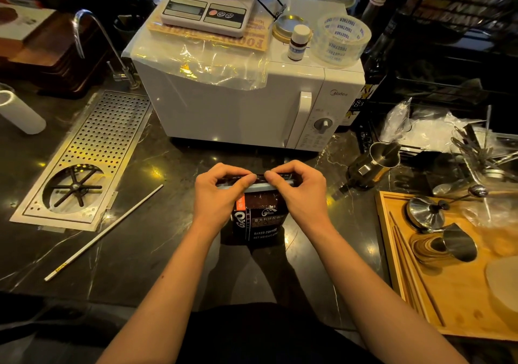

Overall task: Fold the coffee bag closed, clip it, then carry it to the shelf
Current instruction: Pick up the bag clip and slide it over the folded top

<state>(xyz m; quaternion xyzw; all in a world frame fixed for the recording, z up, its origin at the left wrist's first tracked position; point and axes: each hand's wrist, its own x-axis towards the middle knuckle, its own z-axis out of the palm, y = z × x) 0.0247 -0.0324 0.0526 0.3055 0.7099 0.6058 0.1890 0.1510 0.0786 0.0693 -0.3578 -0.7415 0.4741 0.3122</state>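
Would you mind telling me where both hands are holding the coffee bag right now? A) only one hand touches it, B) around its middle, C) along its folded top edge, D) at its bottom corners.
C: the left hand and the right hand both pinch the folded top edge of the coffee bag, which stands on the dark counter.
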